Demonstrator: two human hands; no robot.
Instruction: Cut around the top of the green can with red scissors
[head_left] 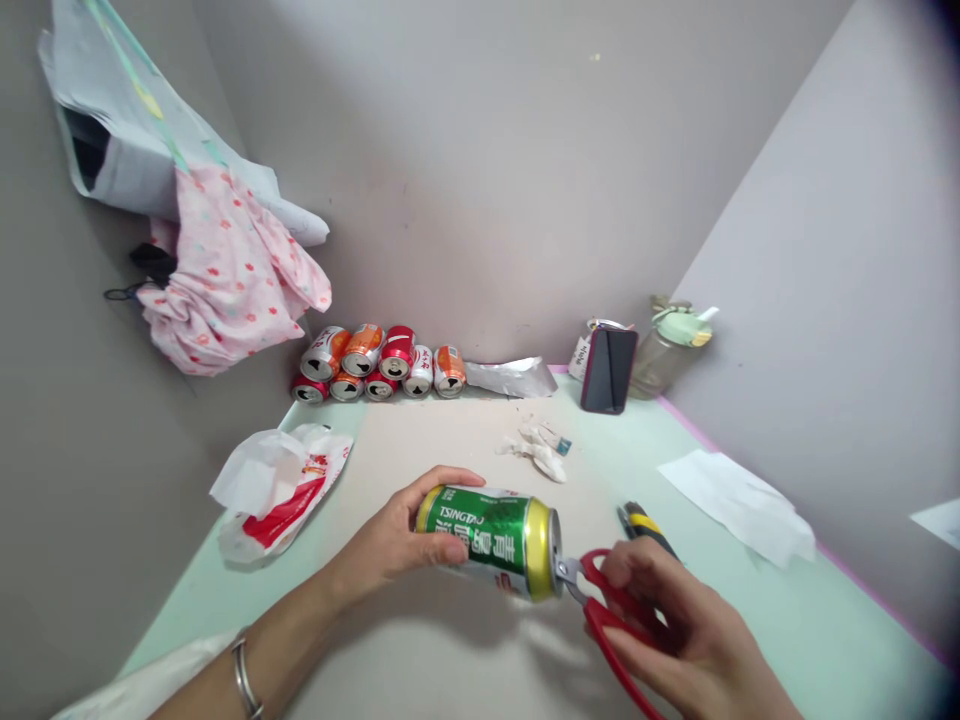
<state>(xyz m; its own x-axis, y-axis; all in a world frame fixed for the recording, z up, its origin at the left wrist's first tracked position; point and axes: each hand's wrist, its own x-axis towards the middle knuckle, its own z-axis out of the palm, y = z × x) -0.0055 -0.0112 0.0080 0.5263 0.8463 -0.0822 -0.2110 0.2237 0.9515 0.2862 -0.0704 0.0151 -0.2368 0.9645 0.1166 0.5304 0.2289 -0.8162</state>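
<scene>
A green and gold Tsingtao beer can [487, 535] lies sideways in my left hand [405, 540], its top end facing right. My left thumb presses on the front while the fingers go round behind it. My right hand [675, 610] grips the red handles of a pair of scissors [592, 615]. Their metal blades reach the can's top end; the tips are hidden, seemingly inside the opening. Just beyond my right hand lies a black and yellow utility knife [645, 525], partly covered by the hand.
Several empty drink cans [381, 365] are stacked against the back wall, beside a cut metal sheet [510, 377]. A phone [609, 370] and a bottle [666, 350] stand back right. Crumpled tissue [540, 450], a plastic bag [289, 490] and white paper [739, 500] lie around.
</scene>
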